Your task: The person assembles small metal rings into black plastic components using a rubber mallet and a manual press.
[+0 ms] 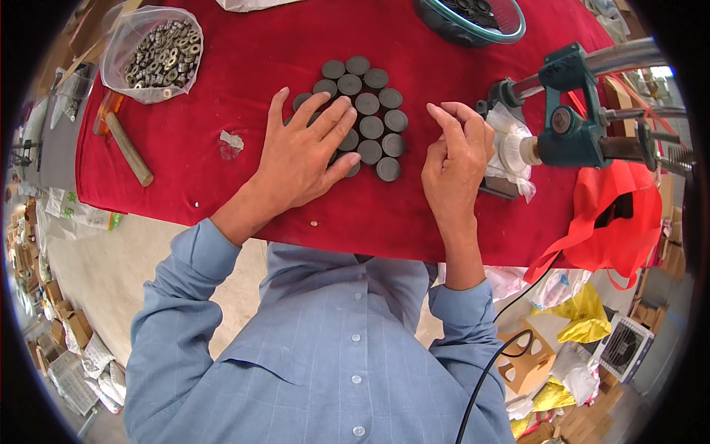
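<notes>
Dark grey round discs [367, 103], several of them, lie flat in a close cluster on the red cloth [222, 177]. Over the cluster's left side spreads my left hand [303, 152], palm down, its fingers apart and touching some discs. It hides part of the group. To the right of the discs, my right hand [458, 148] hovers near the cloth with its index finger stretched out and the other fingers loosely bent. Nothing shows between its thumb and index finger. Beside it stands a green hand press [566, 122], with white plastic wrapped about its working end.
A plastic-lined tub of metal rings [166, 63] stands at the far left, near a wooden-handled hammer [129, 150]. A teal bowl of black parts [473, 22] sits at the far edge. A red fabric bag [614, 222] hangs at the right, by a black cable [484, 374].
</notes>
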Available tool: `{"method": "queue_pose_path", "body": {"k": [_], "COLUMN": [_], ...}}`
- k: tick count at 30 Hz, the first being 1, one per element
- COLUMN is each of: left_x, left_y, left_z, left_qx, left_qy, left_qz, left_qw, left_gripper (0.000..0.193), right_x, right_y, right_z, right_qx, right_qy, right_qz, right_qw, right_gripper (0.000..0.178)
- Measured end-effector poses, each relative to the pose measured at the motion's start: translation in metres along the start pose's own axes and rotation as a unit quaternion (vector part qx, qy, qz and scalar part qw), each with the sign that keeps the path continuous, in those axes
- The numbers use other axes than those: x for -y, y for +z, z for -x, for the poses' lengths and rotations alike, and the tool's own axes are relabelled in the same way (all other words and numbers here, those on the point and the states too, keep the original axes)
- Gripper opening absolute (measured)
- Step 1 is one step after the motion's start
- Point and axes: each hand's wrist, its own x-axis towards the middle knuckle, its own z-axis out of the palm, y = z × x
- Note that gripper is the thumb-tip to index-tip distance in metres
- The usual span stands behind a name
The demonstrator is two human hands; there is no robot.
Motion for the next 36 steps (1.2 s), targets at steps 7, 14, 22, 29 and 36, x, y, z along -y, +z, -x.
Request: {"method": "queue_pose_path", "body": {"k": [7,14,22,29,36], "left_x": [0.007,0.018,-0.031,-0.062,-0.066], "left_y": [0.005,-0.01,-0.022,-0.018,-0.012], "left_z": [0.008,0.05,0.08,0.061,0.063], "left_qx": [-0.08,-0.134,-0.116,-0.022,0.011], "left_qy": [-0.025,-0.156,-0.151,-0.088,-0.096], "left_qz": [0.094,0.177,0.187,0.152,0.078], "left_qw": [0.992,0.963,0.964,0.984,0.992], "left_gripper": [0.057,0.051,0.056,0.066,0.067], "right_x": [-0.005,0.0,0.022,0.028,0.029], "right_y": [-0.01,-0.013,-0.006,0.001,0.0], "right_z": [0.017,0.064,0.07,0.072,0.069], "right_qx": [-0.023,0.029,0.063,0.077,0.076], "right_qy": [0.025,0.066,0.021,-0.015,-0.003], "right_qz": [-0.048,-0.123,-0.105,-0.05,-0.058], "right_qw": [0.998,0.99,0.992,0.996,0.995], "right_gripper": [0.05,0.044,0.045,0.046,0.047]}}
